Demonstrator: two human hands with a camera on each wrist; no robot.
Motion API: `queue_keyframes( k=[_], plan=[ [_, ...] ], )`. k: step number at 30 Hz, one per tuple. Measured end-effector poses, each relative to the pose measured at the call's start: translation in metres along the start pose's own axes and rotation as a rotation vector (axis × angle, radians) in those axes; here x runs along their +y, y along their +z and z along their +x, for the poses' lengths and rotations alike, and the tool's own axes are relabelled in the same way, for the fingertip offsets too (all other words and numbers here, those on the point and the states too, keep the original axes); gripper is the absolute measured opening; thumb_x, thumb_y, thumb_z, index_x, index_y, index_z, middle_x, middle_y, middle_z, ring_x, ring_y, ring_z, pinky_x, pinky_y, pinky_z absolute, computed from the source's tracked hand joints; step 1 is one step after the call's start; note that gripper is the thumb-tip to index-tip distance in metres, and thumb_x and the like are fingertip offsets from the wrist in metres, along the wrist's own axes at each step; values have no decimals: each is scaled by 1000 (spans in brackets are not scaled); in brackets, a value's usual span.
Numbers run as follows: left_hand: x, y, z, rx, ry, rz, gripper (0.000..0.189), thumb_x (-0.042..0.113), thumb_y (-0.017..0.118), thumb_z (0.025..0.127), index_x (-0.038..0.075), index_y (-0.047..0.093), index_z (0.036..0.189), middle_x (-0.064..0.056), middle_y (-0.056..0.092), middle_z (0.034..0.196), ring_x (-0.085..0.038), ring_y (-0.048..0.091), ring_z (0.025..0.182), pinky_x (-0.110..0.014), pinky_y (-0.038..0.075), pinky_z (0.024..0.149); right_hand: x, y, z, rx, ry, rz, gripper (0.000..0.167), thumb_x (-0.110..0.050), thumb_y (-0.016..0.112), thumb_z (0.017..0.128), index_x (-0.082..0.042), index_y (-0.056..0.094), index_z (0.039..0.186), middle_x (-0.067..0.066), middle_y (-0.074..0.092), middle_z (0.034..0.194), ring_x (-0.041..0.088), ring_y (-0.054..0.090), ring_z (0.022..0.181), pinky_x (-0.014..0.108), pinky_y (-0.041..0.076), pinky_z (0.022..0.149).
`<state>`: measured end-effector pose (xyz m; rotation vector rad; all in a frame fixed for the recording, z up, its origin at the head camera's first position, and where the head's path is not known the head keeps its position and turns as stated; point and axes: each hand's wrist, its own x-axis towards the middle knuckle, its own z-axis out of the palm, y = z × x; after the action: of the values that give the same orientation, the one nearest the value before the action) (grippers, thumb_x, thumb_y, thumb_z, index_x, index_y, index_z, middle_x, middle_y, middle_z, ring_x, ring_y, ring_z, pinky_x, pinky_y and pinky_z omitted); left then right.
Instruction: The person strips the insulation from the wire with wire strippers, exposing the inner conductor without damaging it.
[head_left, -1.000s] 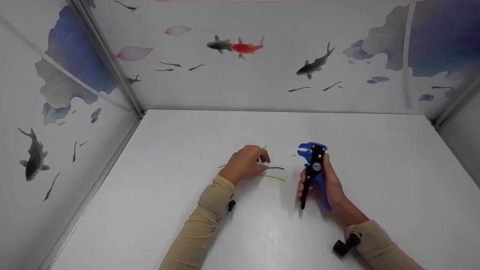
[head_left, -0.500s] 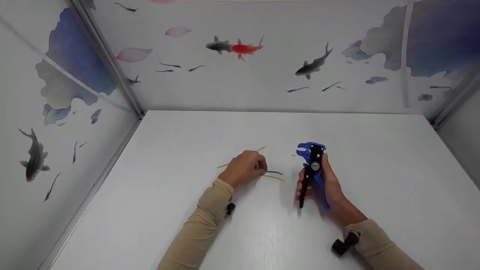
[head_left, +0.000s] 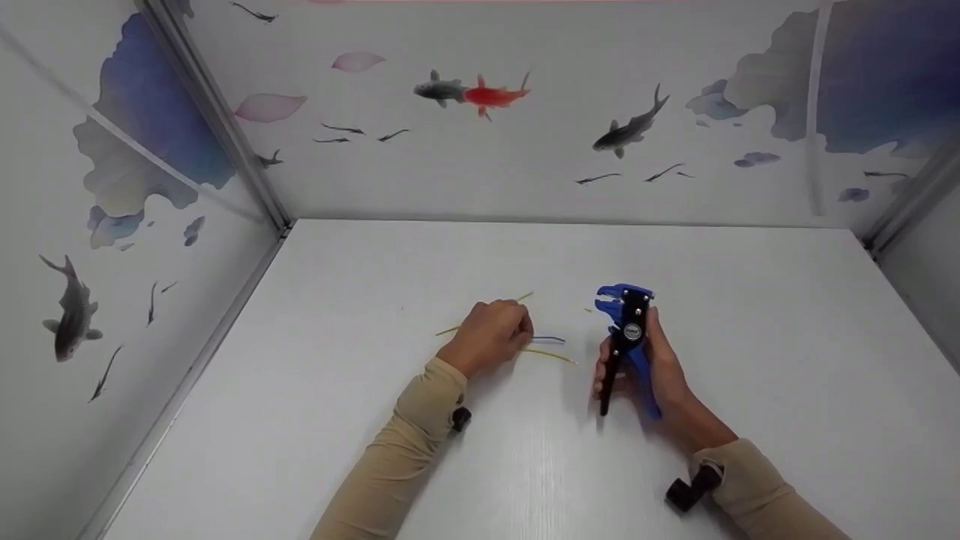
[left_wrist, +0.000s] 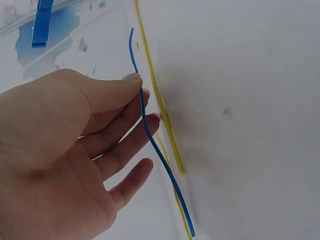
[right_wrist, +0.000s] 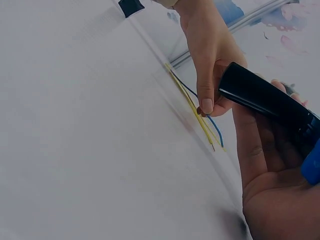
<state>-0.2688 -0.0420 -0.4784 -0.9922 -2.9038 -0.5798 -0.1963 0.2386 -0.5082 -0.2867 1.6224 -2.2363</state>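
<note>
One yellow wire (head_left: 551, 354) looks bared; your left hand (head_left: 486, 337) pinches an apparently unstripped blue wire (left_wrist: 169, 170), your right hand (head_left: 664, 367) grips the wire stripper (head_left: 632, 332).

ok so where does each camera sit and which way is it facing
Head: worn on the head, looking forward and down at the white table; both hands and beige sleeves show.
Left wrist: on that wrist, facing the palm and fingers of the left hand, which pinches the blue wire; no right hand shows.
Right wrist: on that wrist, looking past the right hand, which grips the wire stripper, to the left hand.
Shared: both wrist views show the blue wire and yellow wires.
</note>
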Motion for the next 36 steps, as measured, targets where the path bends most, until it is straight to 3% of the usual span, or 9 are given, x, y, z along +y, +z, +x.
queue_keyframes(
  k=[4, 7, 11, 15, 25, 31, 36],
  plan=[
    [0, -2, -1, 1, -12, -42, 9, 15, 66, 109, 10, 73, 110, -3, 77, 106, -16, 67, 94, -35, 58, 91, 0, 1, 0, 23, 16, -1, 94, -77, 3, 106, -9, 67, 97, 5, 74, 84, 23, 74, 76, 44, 65, 75],
    [-1, -4, -1, -12, -24, -127, 8, 15, 63, 111, 10, 69, 113, -3, 76, 109, -14, 64, 94, -31, 56, 89, -1, 1, 0, 20, 25, 8, 94, -78, 4, 106, -9, 67, 97, 5, 73, 84, 23, 74, 76, 45, 65, 75],
    [2, -8, 2, -10, -3, -261, 10, 11, 63, 110, 7, 69, 117, -6, 76, 115, -14, 69, 105, -29, 58, 97, 0, 1, 1, 27, 35, 9, 93, -79, 4, 105, -10, 67, 98, 4, 74, 85, 22, 74, 77, 44, 65, 75],
    [5, -14, 3, 19, 62, -313, 20, 8, 66, 108, 5, 74, 127, -9, 78, 122, -17, 73, 114, -31, 59, 105, 0, 1, 1, 44, 45, 8, 94, -81, 4, 104, -11, 67, 98, 3, 74, 85, 20, 73, 78, 44, 64, 77],
    [9, -15, 4, 203, 236, -301, 22, 7, 65, 108, 12, 79, 125, -3, 74, 116, -11, 70, 105, -21, 59, 93, 1, 1, 1, 41, 45, 9, 92, -81, 7, 104, -11, 66, 99, 3, 73, 86, 21, 73, 79, 44, 64, 78],
    [10, -15, 4, 247, 269, -273, 23, 7, 66, 108, 14, 79, 126, 0, 73, 115, -10, 68, 102, -20, 58, 91, 0, 1, 0, 51, 26, 16, 92, -79, 6, 106, -10, 66, 99, 5, 74, 87, 21, 74, 80, 47, 65, 82],
    [12, -17, 3, 271, 284, -269, 23, 7, 66, 108, 14, 80, 125, -1, 72, 113, -11, 67, 100, -21, 59, 90, -1, 3, -1, 91, 60, 61, 91, -84, 14, 104, -8, 65, 100, 6, 71, 88, 23, 72, 81, 46, 64, 88]
  ],
)
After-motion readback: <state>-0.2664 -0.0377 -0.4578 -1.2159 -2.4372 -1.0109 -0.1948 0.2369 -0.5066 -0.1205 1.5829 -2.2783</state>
